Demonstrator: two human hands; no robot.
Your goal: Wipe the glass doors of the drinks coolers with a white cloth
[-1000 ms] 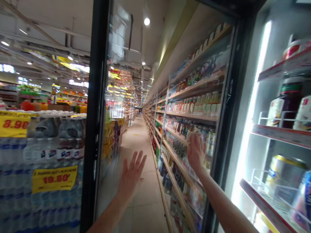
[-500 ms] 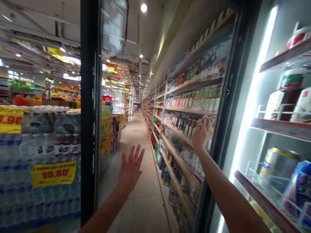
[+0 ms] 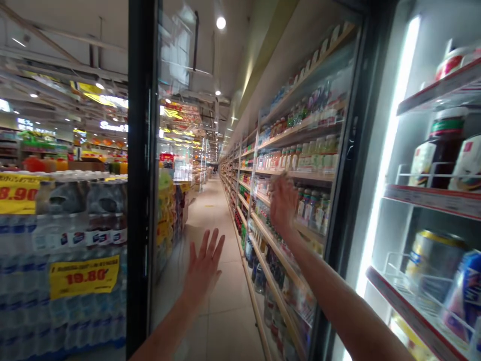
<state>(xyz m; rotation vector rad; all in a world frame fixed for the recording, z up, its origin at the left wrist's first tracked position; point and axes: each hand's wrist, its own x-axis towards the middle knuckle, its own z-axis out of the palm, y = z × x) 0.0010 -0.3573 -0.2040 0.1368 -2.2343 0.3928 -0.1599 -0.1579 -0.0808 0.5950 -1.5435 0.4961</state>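
A: How's that glass door [image 3: 233, 220], middle of the frame, gonna handle?
B: Stiff, slick, breakable, probably heavyish. I'd grab its black edge [image 3: 142, 175], left of centre. Left hand [image 3: 204, 263]: fingers splayed, gripping nothing. Right hand [image 3: 283, 203]: fingers extended, too blurry to tell what's under them.

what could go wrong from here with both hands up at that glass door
The bare left hand, apparently flat on the glass door, might leave prints. Pressure from the right hand, blurred in this picture, could swing the open door. The right forearm passes near the loaded fridge shelf and might bump it.
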